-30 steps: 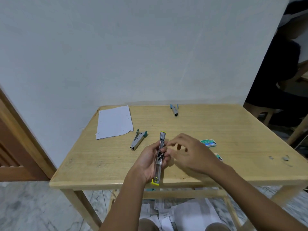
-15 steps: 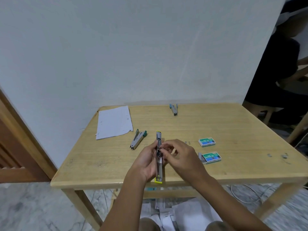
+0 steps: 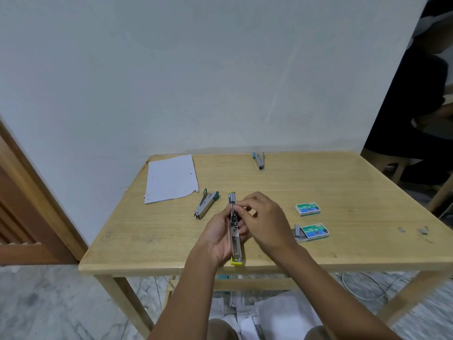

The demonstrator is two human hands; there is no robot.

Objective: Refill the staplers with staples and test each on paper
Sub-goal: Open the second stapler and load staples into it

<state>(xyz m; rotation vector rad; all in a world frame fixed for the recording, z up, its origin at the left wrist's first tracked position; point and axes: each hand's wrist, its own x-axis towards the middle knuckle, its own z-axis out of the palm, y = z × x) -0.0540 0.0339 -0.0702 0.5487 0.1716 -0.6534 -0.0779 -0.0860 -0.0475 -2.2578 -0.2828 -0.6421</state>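
My left hand [image 3: 219, 238] grips a yellow-ended stapler [image 3: 235, 244], swung fully open, over the near edge of the wooden table [image 3: 343, 192]. My right hand [image 3: 264, 220] pinches at the stapler's middle with thumb and forefinger; what lies under the fingertips is hidden. A green stapler [image 3: 205, 205] lies half open to the left. At the back edge rests a blue stapler [image 3: 259, 160]. Two staple boxes sit to the right, one closed [image 3: 308, 209] and one slid open [image 3: 312, 231] with staples showing. White paper [image 3: 170, 177] lies at the back left.
Loose staple bits [image 3: 422, 230] lie near the table's right edge. A wooden door frame [image 3: 36, 204] stands on the left. Papers [image 3: 277, 312] lie on the floor under the table. A seated person [image 3: 421, 99] in dark clothes is at the far right.
My right hand drew in from over the staple boxes, uncovering them, and closed its fingertips onto the middle of the open stapler. My left hand kept its hold.
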